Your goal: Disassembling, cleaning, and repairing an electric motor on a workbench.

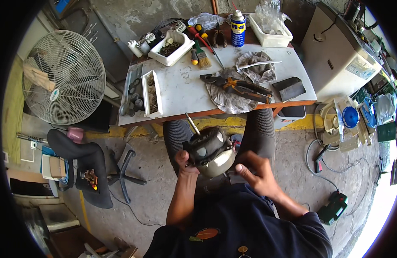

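My left hand (185, 163) grips a dark, round motor (209, 157) with a pale metal band and a shaft sticking up to the upper left, held over my lap. My right hand (256, 172) is just right of the motor, apart from it, thumb out and fingers loosely curled, holding nothing. On the white worktop (177, 96) beyond lie large orange-and-black pliers (237, 88) on a stained rag, a second rag (256, 60) with a white stick, a dark block (289, 89), and a narrow white tray of small parts (151, 94).
A white tub (172, 47), brush (203, 59), blue spray can (237, 30) and bagged tray (269, 30) stand at the back. Left are a pedestal fan (63, 77) and black chair (95, 193); right, a metal cabinet (332, 56), cables and a green tool case (332, 208).
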A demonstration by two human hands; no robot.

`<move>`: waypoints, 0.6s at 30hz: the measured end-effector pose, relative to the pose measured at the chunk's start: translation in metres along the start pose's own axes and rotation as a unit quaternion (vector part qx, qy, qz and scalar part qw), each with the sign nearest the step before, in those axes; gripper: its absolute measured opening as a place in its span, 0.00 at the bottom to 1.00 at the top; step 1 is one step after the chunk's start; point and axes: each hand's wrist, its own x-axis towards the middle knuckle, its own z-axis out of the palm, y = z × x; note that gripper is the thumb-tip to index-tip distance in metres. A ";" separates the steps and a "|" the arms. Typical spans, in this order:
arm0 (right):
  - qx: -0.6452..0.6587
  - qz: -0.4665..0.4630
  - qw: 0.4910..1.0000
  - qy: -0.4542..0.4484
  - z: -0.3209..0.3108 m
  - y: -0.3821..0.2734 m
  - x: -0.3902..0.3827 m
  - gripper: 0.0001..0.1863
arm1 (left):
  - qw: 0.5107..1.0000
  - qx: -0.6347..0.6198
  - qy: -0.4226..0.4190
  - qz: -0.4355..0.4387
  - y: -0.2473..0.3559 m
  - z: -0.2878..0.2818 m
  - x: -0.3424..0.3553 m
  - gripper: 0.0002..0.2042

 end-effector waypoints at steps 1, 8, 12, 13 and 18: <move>0.080 0.052 0.994 -0.047 0.001 0.005 -0.002 0.21 | 1.000 0.005 -0.024 -0.014 -0.001 0.000 0.004 0.40; 0.306 0.163 0.927 -0.146 0.017 0.023 0.001 0.07 | 0.992 -0.024 -0.102 -0.067 -0.006 0.034 0.028 0.40; 0.239 0.153 0.954 -0.096 0.023 0.015 0.001 0.08 | 0.995 0.012 -0.028 -0.098 0.001 -0.014 -0.002 0.44; 0.217 0.151 0.961 -0.080 0.024 0.015 0.000 0.08 | 0.994 0.025 -0.003 -0.107 0.001 -0.024 -0.008 0.45; 0.159 0.128 0.979 -0.023 0.024 0.029 0.001 0.09 | 0.984 0.136 0.079 -0.085 -0.006 -0.006 0.013 0.33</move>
